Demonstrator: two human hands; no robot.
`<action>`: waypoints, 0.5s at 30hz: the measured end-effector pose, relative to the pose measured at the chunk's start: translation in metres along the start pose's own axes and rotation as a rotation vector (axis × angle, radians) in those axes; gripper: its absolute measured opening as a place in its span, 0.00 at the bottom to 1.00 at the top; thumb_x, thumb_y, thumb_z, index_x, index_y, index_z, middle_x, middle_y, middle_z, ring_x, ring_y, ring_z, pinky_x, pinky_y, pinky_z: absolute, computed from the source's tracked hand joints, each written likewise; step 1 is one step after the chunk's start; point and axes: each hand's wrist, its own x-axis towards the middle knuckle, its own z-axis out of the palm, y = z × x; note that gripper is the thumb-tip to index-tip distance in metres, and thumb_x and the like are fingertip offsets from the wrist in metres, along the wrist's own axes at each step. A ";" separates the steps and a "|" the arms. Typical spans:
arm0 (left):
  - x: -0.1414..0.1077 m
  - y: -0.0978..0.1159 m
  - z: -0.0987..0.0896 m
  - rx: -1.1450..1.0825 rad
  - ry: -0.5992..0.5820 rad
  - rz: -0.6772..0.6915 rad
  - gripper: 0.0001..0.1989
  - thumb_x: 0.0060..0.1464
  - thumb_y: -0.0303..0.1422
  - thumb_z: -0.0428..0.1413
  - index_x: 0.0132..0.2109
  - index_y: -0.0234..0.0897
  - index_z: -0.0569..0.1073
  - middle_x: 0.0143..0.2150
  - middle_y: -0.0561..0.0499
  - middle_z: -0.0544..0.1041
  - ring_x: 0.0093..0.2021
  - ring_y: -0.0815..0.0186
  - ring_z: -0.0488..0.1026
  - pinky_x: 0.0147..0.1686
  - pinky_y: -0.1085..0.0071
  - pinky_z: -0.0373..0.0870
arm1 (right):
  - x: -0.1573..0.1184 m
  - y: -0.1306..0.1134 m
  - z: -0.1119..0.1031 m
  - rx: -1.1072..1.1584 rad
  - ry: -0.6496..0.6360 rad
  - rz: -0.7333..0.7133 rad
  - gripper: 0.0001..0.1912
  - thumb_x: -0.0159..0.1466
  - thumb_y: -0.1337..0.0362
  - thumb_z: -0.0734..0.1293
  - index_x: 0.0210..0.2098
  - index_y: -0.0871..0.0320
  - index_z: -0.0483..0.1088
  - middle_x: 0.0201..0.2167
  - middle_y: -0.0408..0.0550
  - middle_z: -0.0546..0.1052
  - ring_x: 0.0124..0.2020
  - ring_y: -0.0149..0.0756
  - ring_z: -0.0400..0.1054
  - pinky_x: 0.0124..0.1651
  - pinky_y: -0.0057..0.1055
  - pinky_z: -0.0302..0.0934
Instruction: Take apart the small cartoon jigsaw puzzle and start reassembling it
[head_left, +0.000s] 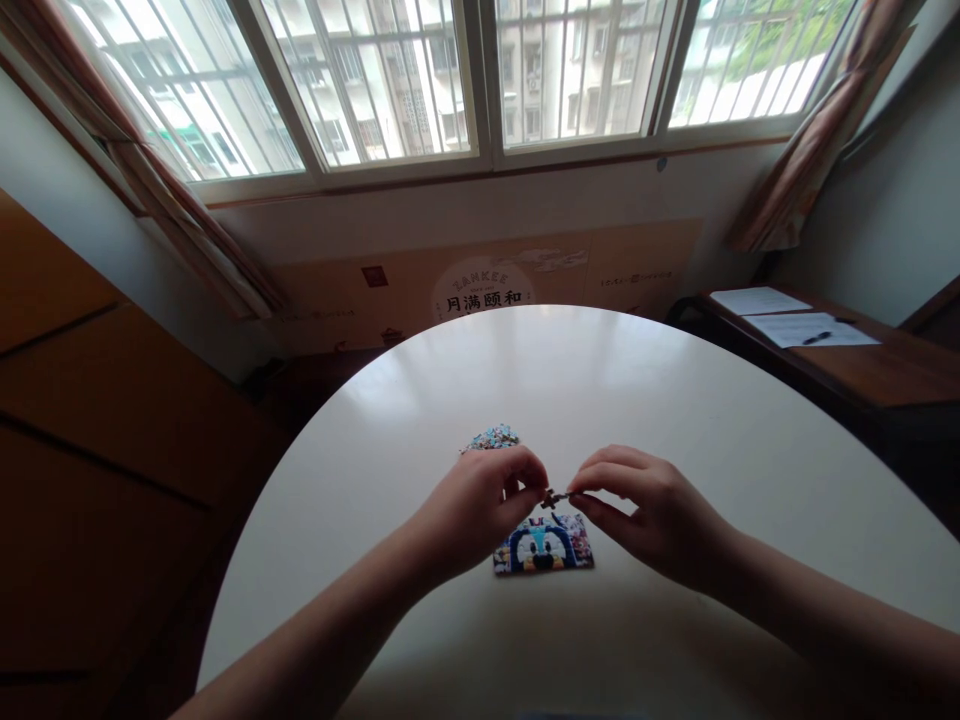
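Observation:
Above the white table, my left hand (491, 495) pinches a small jigsaw puzzle piece (550, 499) between thumb and fingertips. From the other side my right hand (649, 505) closes thumb and fingers on a second small piece, seen edge-on and mostly covered by the fingertips. The two pieces meet or nearly meet; I cannot tell whether they are joined. Just below lies a partly assembled jigsaw puzzle (543, 550) with a blue and white cartoon face and a straight lower edge. Behind my left hand sits a heap of loose puzzle pieces (495, 437), its near side hidden.
The round white table (600, 380) has a curved far edge below barred windows (397, 80). To the right, a brown side table (892, 365) bears papers (814, 329) and pens. An orange-brown cabinet (90, 480) stands at the left.

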 end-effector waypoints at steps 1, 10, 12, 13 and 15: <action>0.000 0.000 0.000 0.002 0.008 -0.002 0.06 0.56 0.24 0.56 0.35 0.38 0.76 0.31 0.54 0.80 0.30 0.69 0.74 0.30 0.74 0.71 | 0.000 -0.001 0.000 -0.002 0.002 -0.013 0.06 0.70 0.64 0.66 0.39 0.56 0.76 0.35 0.50 0.80 0.36 0.37 0.73 0.38 0.37 0.70; 0.010 -0.035 -0.029 0.264 0.321 -0.142 0.06 0.58 0.28 0.55 0.39 0.37 0.77 0.33 0.51 0.81 0.28 0.68 0.74 0.31 0.70 0.70 | 0.001 0.000 -0.001 0.014 0.018 0.015 0.07 0.70 0.66 0.65 0.42 0.57 0.77 0.36 0.50 0.80 0.37 0.37 0.73 0.38 0.35 0.70; 0.012 -0.044 -0.033 0.301 0.334 -0.162 0.06 0.58 0.28 0.55 0.39 0.38 0.77 0.33 0.51 0.81 0.30 0.66 0.75 0.32 0.70 0.70 | 0.001 0.001 -0.001 0.020 0.016 0.022 0.07 0.70 0.66 0.66 0.41 0.57 0.77 0.36 0.49 0.80 0.37 0.36 0.73 0.38 0.35 0.69; 0.013 -0.047 -0.033 0.312 0.325 -0.174 0.06 0.58 0.29 0.55 0.39 0.38 0.77 0.33 0.51 0.81 0.30 0.66 0.76 0.32 0.70 0.70 | 0.000 0.001 -0.001 0.022 0.016 0.022 0.07 0.69 0.66 0.66 0.41 0.57 0.77 0.36 0.49 0.80 0.37 0.36 0.73 0.38 0.35 0.69; 0.014 -0.051 -0.032 0.330 0.287 -0.211 0.06 0.58 0.30 0.56 0.40 0.39 0.78 0.33 0.51 0.81 0.31 0.65 0.75 0.33 0.69 0.70 | -0.001 0.001 -0.001 0.023 0.021 0.015 0.06 0.69 0.66 0.66 0.41 0.57 0.77 0.36 0.48 0.80 0.37 0.36 0.73 0.39 0.35 0.69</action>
